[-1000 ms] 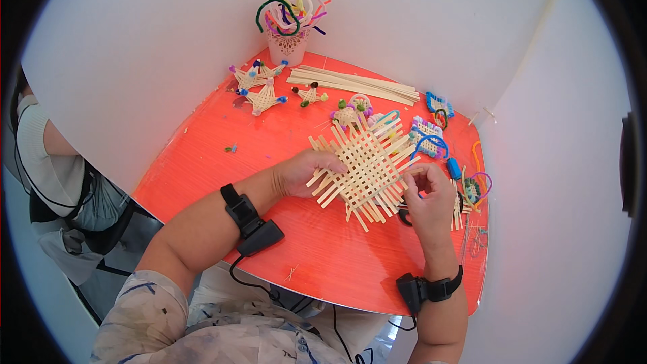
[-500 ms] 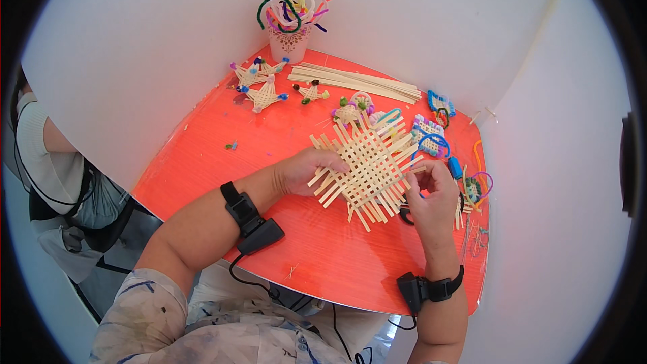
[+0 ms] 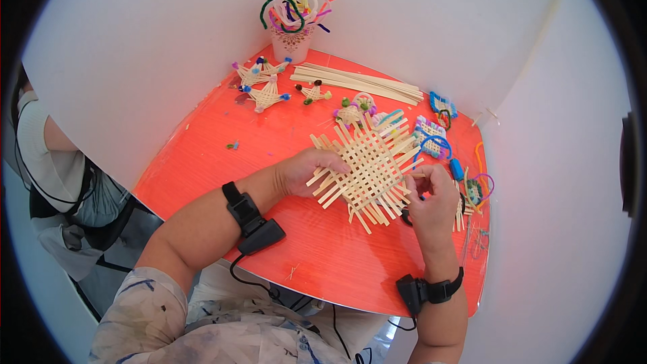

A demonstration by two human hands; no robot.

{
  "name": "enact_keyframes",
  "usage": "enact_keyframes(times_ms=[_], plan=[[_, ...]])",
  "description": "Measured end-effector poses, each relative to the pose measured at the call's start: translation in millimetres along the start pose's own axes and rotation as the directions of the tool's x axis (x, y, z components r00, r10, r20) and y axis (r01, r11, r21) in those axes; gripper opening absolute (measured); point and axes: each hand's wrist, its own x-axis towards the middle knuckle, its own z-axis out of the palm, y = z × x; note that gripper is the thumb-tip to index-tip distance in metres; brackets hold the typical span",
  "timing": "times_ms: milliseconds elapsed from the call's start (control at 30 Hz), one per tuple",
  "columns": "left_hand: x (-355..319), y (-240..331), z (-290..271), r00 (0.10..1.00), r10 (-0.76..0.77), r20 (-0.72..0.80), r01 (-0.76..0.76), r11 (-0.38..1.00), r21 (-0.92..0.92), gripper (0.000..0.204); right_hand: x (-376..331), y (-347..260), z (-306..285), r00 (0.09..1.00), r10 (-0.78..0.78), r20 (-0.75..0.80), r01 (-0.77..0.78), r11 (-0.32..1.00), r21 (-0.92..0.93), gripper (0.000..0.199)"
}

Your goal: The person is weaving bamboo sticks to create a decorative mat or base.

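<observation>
Barely shifted since the earlier frame, one woven mat [image 3: 369,167] is above the middle of one red table [image 3: 202,162], our left hand [image 3: 306,171] grasping its left edge, our right hand [image 3: 434,199] pinching its right edge. Four small stars [image 3: 267,97] lie far left, near one cup [image 3: 291,47].

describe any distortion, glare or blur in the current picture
Head view: dark, rounded borders and a bowed front edge on the red table suggest fisheye distortion; head view: bright light, with a faint pale sheen on the tabletop; head view: the woven mat's gaps read distinctly, without obvious motion blur.
</observation>
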Motion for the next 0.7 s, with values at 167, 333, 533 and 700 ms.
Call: enact_keyframes(times_ms=[167,333,533,700], plan=[[1.0,-1.8,-10.3,0.998,-0.04,-0.038,0.042,0.998,0.05,0.047,0.6,-3.9,0.6,0.999,-0.038,-0.005,0.038,0.999,-0.036,0.014],[-1.0,1.9,-1.9,0.977,-0.054,-0.208,0.076,0.992,0.102,0.046,0.4,-6.0,-0.2,0.995,-0.09,-0.04,0.087,0.993,-0.074,0.014],[2.8,-2.2,-8.8,1.0,-0.02,-0.003,0.02,1.0,0.019,0.047,1.4,-4.8,1.7,0.989,-0.122,-0.078,0.12,0.992,-0.04,0.014],[3.4,-5.1,-11.7,0.999,-0.045,-0.021,0.046,0.998,0.031,0.047,1.0,-3.1,1.4,0.988,-0.144,-0.056,0.14,0.988,-0.067,0.014]])
